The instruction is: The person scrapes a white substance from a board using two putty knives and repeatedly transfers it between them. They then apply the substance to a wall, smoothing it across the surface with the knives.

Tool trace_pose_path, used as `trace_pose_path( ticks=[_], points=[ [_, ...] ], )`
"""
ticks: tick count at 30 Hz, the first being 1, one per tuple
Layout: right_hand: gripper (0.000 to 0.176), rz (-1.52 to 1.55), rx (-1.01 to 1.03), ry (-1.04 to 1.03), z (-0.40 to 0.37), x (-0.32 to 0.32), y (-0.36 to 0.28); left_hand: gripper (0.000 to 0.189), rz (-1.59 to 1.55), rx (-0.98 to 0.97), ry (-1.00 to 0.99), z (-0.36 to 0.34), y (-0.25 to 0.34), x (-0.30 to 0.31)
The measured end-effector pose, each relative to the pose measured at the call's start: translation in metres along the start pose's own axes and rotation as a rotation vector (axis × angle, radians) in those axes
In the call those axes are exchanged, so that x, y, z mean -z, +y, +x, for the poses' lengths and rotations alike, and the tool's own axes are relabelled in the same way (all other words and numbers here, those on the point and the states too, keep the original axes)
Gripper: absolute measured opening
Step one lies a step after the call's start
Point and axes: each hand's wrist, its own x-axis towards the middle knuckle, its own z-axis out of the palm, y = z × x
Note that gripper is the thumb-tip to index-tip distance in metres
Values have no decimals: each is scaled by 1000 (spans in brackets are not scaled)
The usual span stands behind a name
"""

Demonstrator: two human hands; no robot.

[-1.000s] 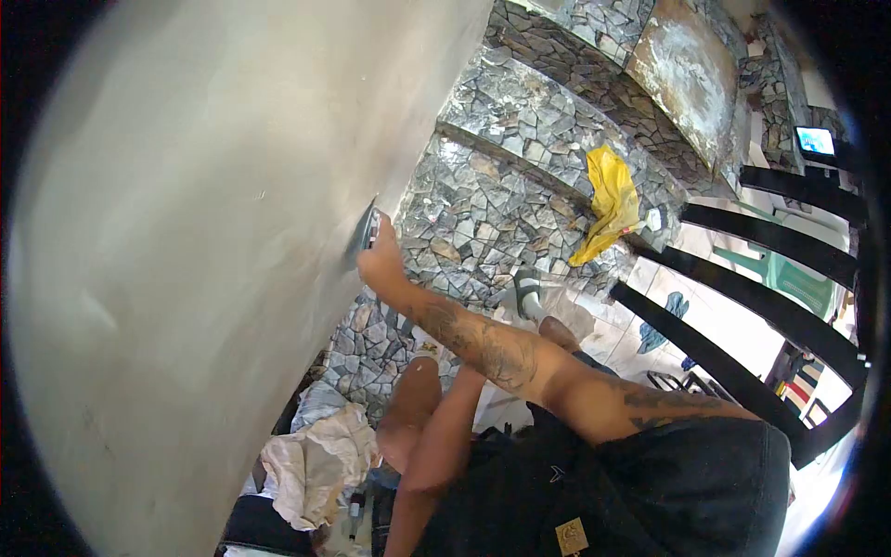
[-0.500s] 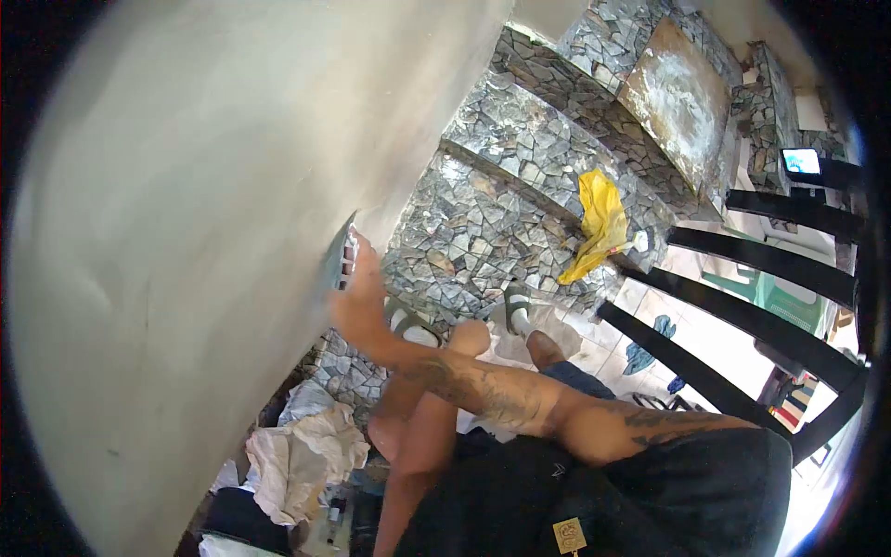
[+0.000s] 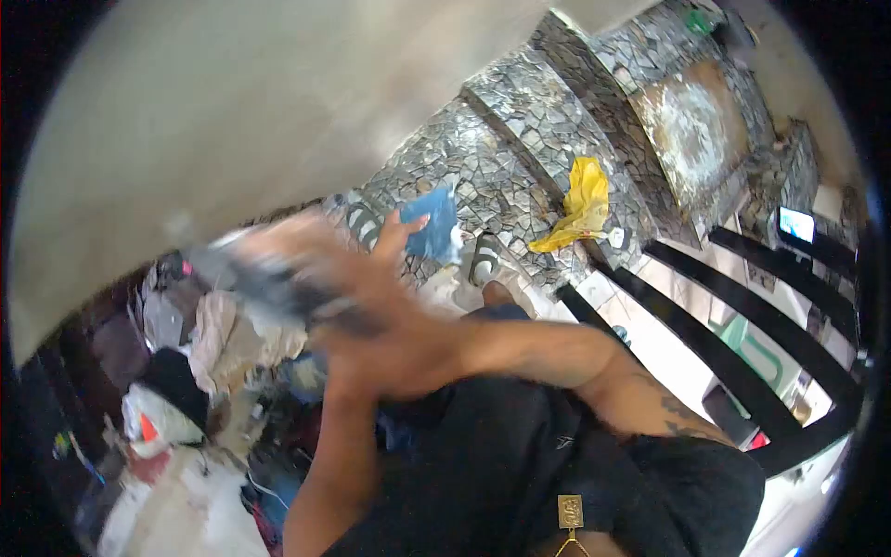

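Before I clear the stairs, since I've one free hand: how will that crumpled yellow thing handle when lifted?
The yellow sheet lies crumpled over a stone step, so probably floppy. It looks thin, so likely light. Nothing round, so it shouldn't roll.

Our right hand (image 3: 367,306), blurred, grips a dark tool (image 3: 278,288) left of the stone steps (image 3: 520,139). Our left hand (image 3: 397,237) holds a blue cloth (image 3: 434,223) over their lowest step, and a yellow cloth (image 3: 580,209) lies higher up.
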Motion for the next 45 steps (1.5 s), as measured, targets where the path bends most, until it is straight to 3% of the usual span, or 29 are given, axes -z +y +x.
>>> trace_pose_path(
  ticks=[1, 2, 3, 5, 6, 10, 13, 16, 19, 23, 25, 26, 27, 28, 29, 31, 32, 33, 34, 35, 37, 40, 41, 42, 43, 44, 45],
  points=[
    [64, -107, 57, -39, -12, 33, -9, 36, 298, -231, 99, -11, 21, 5],
    [67, -210, 118, -72, -25, 67, -18, 32, -428, 68, 45, -14, 45, 6],
    [66, -165, -1, 126, -42, 94, -24, 29, -1172, 349, 227, -16, 68, 7],
    [63, 9, -203, 557, -77, 148, -34, 29, -1319, 235, 393, -16, 122, 7],
    [64, -15, -227, 624, -85, 163, -32, 28, -1402, 161, 342, -13, 141, 9],
    [63, -307, -249, 709, -130, 198, -15, 28, -1425, 53, 349, 7, 214, -5],
    [67, -21, -206, 747, -136, 183, -16, 27, -1394, 49, 337, 24, 241, -18],
    [59, -64, -173, 600, -142, 181, -28, 23, -1417, 17, 334, 26, 268, -18],
    [58, -652, 126, 260, -133, 183, -36, 23, -1335, 68, 342, 25, 273, -21],
    [58, -694, 37, 323, -153, 182, -4, 23, -1441, 37, 269, 13, 284, -11],
    [64, -882, -194, 80, -171, 178, 24, 23, -1496, 29, 259, -1, 279, 0],
    [66, -916, -467, -62, -188, 178, 51, 23, -1530, 13, 268, -9, 277, 7],
    [65, -830, -369, -106, -220, 184, 99, 24, -1568, 2, 276, -17, 273, 13],
    [66, -703, -467, -72, -246, 183, 126, 24, -1531, 17, 231, -22, 258, 18],
    [67, -788, -573, 20, -326, 216, 217, 25, -1496, 30, 192, -25, 240, 22],
    [60, -826, -842, -174, -311, 220, 212, 35, -1367, 254, 263, -32, 204, 26],
    [57, -865, -937, -247, -315, 231, 229, 38, -1314, 201, 188, -27, 140, 13],
    [53, -897, -1020, -313, -319, 243, 247, 34, -1155, 344, 370, -38, 127, 17],
    [50, -925, -1103, -365, -320, 254, 266, 30, -1227, 305, 413, -50, 106, 18],
    [48, -938, -1182, -397, -327, 265, 286, 40, -1194, 311, 495, -63, 92, 21],
    [42, -967, -1317, -418, -324, 277, 311, 27, -1159, 306, 537, -79, 70, 20],
    [36, -1042, -1304, -558, -309, 276, 341, 27, -1072, 346, 781, -108, 58, 18],
    [34, -1079, -1202, -664, -306, 273, 353, 31, -912, 360, 679, -124, 44, 27],
    [33, -1217, -834, -848, -289, 268, 344, 33, -925, 389, 685, -130, 19, 26],
    [29, -1212, -807, -793, -277, 265, 344, 34, -938, 417, 691, -135, -5, 26],
    [25, -1205, -779, -738, -264, 262, 343, 29, -1012, 345, 574, -142, 28, 59],
    [22, -1197, -750, -685, -250, 260, 342, 32, -300, 517, 471, -154, -29, 59]
  ],
)
